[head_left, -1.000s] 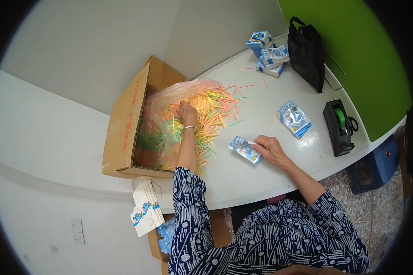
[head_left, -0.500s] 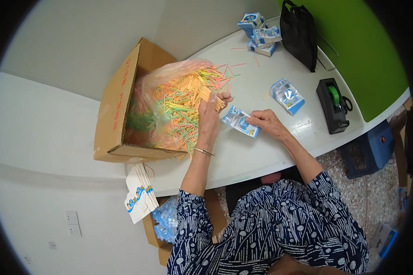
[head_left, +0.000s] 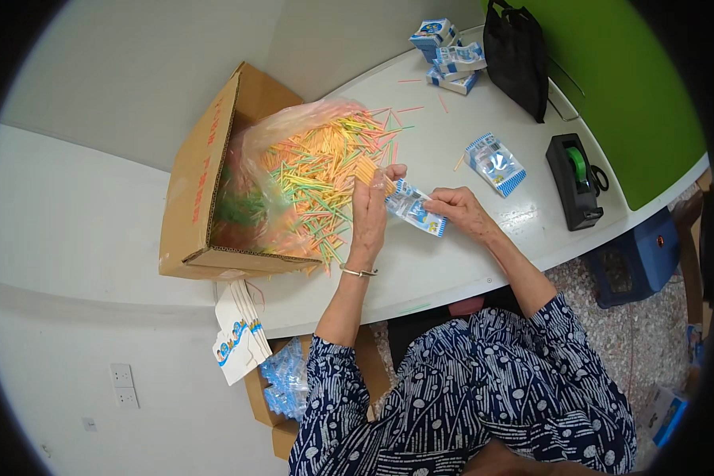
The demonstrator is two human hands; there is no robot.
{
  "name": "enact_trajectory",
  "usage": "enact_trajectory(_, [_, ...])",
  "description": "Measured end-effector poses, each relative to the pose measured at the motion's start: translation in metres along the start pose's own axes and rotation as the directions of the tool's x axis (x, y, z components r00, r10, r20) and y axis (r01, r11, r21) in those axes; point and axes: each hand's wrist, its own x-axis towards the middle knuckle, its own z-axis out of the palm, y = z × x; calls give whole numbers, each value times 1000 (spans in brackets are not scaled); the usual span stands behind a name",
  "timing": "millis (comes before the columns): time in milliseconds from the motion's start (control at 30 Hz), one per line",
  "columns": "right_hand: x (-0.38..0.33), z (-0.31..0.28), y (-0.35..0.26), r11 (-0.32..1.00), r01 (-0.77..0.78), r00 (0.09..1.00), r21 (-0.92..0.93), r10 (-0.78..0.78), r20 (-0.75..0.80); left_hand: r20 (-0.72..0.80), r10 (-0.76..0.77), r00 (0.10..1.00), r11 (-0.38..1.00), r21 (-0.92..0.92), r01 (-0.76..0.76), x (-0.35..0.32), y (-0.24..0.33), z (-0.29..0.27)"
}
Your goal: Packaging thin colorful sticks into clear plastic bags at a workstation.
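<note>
In my left hand [head_left: 369, 214] is a bundle of thin yellow-orange sticks [head_left: 366, 170], gripped between the thumb and fingers. My right hand [head_left: 462, 213] pinches a blue and white printed plastic packet [head_left: 417, 209] by its side. The packet's left end meets the lower end of the bundle at my left fingertips. Whether any sticks are inside it is hidden by the fingers. Just left of my hands, a heap of loose sticks [head_left: 313, 170] in yellow, orange, green and pink spills from a clear plastic bag [head_left: 254, 151] in a cardboard box [head_left: 194, 178] lying on its side.
Another blue and white packet [head_left: 496, 164] lies flat on the white table [head_left: 444, 278]. To its right stands a black tape dispenser [head_left: 573, 186], with scissors [head_left: 599, 179] beside it. Small boxes [head_left: 452, 59] and a black bag [head_left: 516, 59] are at the back. Blue packets [head_left: 285, 381] fill a carton below.
My left hand has come right, away from the heap, bringing the stick bundle up to the packet's end. My right hand and the packet have hardly moved.
</note>
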Motion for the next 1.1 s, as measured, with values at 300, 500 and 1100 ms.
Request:
enact_trajectory(300, [-1,2,0,999,18,1000,45,-18,-3,21,-104,994,995,-3,104,-12,-11,-1])
enact_trajectory(500, [-1,2,1,999,33,999,28,-33,-7,73,-51,996,999,-2,51,-15,-17,-9])
enact_trajectory(1100, [-3,5,-10,998,63,996,-2,-63,-59,-125,-95,988,993,-76,85,-10,-22,-28])
